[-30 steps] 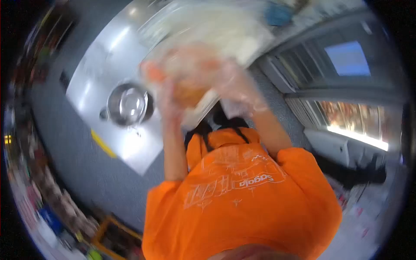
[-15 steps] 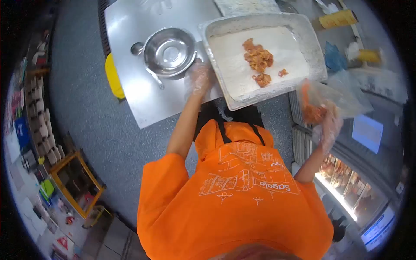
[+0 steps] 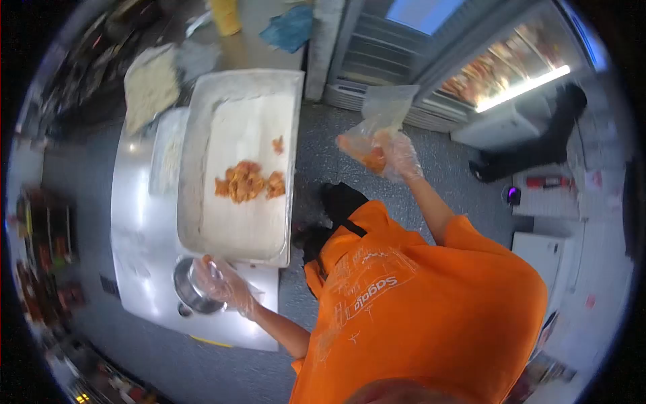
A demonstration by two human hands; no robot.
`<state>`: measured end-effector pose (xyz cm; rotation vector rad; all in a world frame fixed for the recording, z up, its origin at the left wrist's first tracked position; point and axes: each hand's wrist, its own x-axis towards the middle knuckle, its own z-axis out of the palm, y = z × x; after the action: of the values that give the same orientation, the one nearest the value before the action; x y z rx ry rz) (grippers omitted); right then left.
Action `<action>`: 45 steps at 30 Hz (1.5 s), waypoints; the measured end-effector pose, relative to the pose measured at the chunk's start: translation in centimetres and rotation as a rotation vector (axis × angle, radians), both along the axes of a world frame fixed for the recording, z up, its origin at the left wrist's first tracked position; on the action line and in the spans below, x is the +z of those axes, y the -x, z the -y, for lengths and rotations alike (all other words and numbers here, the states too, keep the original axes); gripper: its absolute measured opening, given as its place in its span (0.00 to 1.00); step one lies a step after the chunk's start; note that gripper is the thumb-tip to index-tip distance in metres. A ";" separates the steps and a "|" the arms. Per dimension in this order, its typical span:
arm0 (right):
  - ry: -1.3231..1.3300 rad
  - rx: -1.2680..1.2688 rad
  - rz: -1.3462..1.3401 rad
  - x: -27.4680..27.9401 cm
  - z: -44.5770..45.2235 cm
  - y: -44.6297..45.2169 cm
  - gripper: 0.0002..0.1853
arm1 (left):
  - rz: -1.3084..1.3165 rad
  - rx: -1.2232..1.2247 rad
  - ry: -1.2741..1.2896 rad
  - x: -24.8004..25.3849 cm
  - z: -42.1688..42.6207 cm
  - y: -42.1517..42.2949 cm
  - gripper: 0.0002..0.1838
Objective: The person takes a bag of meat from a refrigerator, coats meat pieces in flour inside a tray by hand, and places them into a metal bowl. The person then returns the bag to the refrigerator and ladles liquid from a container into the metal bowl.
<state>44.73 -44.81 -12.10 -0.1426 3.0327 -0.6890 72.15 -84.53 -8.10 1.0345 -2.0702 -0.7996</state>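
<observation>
My left hand [image 3: 229, 289], in a clear plastic glove, is over the steel bowl [image 3: 195, 286] beside the tray's near corner. Its fingers look stretched out, somewhat blurred, with nothing clearly held. My gloved right hand [image 3: 402, 156] is closed on a clear plastic bag [image 3: 387, 111] with orange meat pieces inside, held over the floor right of the tray. The large white-lined tray [image 3: 291, 229] holds a layer of white powder [image 3: 235, 135]. On the powder sits a clump of orange meat [image 3: 241, 182], with smaller pieces to its right.
The steel table [image 3: 134, 236] bears the tray and bowl. A smaller container of white stuff [image 3: 168, 151] and a floury bag [image 3: 151, 87] are at the left. A blue cloth or bag [image 3: 289, 29] lies beyond the tray. A lit display case [image 3: 511, 64] stands at upper right.
The view has turned, shifting the tray leftward. My left hand has moved from beside the bowl to over it. My right hand still grips the bag, now farther from the tray.
</observation>
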 end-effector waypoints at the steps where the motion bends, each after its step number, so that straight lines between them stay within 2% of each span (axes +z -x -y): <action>1: -0.122 0.085 -0.065 -1.0 -0.9 0.5 0.21 | 0.095 -0.078 0.226 1.0 0.6 1.0 0.21; 2: -0.041 0.087 -0.097 -0.9 -1.5 0.6 0.20 | 0.207 -0.029 0.284 0.9 0.9 1.9 0.22; 5: 0.153 0.094 -0.076 0.2 -2.5 0.2 0.16 | 0.217 -0.289 0.388 5.2 -4.0 7.9 0.26; 7: 0.242 0.076 0.133 3.4 -2.5 1.0 0.11 | 0.156 -0.583 0.217 6.1 -10.1 12.8 0.30; 9: 0.414 0.170 0.007 5.8 -3.2 1.2 0.10 | 0.269 -0.905 -0.121 11.1 -19.7 18.5 0.34; 10: 0.533 0.126 0.130 7.2 -3.5 1.9 0.10 | 0.228 -0.989 0.005 10.3 -23.7 21.3 0.30; 11: 0.657 0.082 0.248 8.4 -4.0 2.8 0.10 | 0.175 -1.074 -0.174 7.9 -26.5 23.9 0.27; 12: 0.804 0.126 0.220 9.2 -4.9 3.2 0.13 | 0.128 -1.144 -0.361 5.5 -29.2 26.5 0.25; 13: 0.938 0.179 0.185 9.6 -6.4 4.1 0.16 | 0.078 -1.174 -0.869 2.9 -31.7 28.8 0.23; 14: 0.956 0.124 0.157 9.4 -8.0 5.4 0.17 | 0.097 -1.186 -1.033 2.2 -33.7 30.8 0.22; 16: 1.003 0.016 0.117 8.9 -11.3 8.1 0.18 | 0.168 -1.280 -1.063 1.0 -36.9 34.7 0.21; 17: 0.861 0.052 0.053 8.9 -14.0 9.7 0.19 | 0.207 -1.317 -1.077 0.4 -37.9 36.5 0.20; 18: 0.719 0.086 0.002 9.8 -17.7 11.7 0.19 | 0.371 -1.353 -0.745 -0.2 -38.9 38.5 0.21; 19: 0.572 0.120 -0.046 10.6 -21.4 13.8 0.20 | 0.403 -1.239 -0.785 -0.2 -39.8 39.7 0.23; 21: 0.530 -0.028 -0.062 11.5 -27.2 17.6 0.22 | 0.460 -0.997 -0.860 0.1 -40.2 41.1 0.26; 22: 0.445 -0.047 -0.153 10.3 -30.7 20.2 0.22 | 0.380 -1.007 -1.162 -5.0 -37.8 42.3 0.31; 23: 0.359 -0.066 -0.248 9.1 -34.0 22.7 0.21 | 0.199 -0.927 -1.447 -8.8 -36.0 43.1 0.33; 25: 0.212 -0.157 -0.169 9.7 -39.7 27.3 0.20 | 0.061 -0.789 -1.615 -5.0 -37.0 42.7 0.33; 28: 0.038 -0.189 -0.362 10.5 -45.1 34.2 0.20 | -0.019 -0.840 -1.603 -8.3 -34.7 43.0 0.32; 31: -0.116 -0.128 -0.448 11.7 -47.3 40.3 0.16 | -0.181 -0.728 -1.831 -6.9 -37.1 43.9 0.29; 32: -0.233 -0.097 -0.428 12.7 -47.7 41.8 0.14 | -0.271 -0.834 -1.973 -7.9 -37.0 44.3 0.27; 36: -0.666 -0.010 -0.465 12.0 -48.5 46.1 0.14 | -0.376 -0.833 -1.975 -9.3 -40.9 47.5 0.25; 38: -0.174 -0.013 -0.729 7.9 -49.2 48.8 0.14 | -0.326 -0.622 -1.919 -5.0 -45.9 49.3 0.23; 39: -0.363 -0.074 -0.601 8.9 -48.7 48.5 0.13 | -0.304 -0.512 -1.888 -4.1 -47.4 49.8 0.22; 40: -0.560 -0.109 -0.468 9.9 -48.1 48.1 0.13 | -0.322 -0.641 -1.980 -5.7 -47.2 51.1 0.25; 43: -0.583 -0.087 -0.354 12.1 -47.1 46.2 0.12 | -0.215 -1.031 -2.160 -8.9 -47.4 55.1 0.29; 44: -0.444 -0.112 -0.254 13.3 -46.8 44.9 0.12 | -0.105 -0.919 -1.962 -5.7 -49.6 56.0 0.31; 45: -0.304 -0.137 -0.155 14.2 -46.7 43.4 0.13 | -0.072 -0.936 -1.987 -4.8 -50.8 57.2 0.32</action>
<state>1.30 1.85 2.12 0.0206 3.2724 -0.2229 14.99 -33.77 -12.85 0.5448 -0.9676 -3.4937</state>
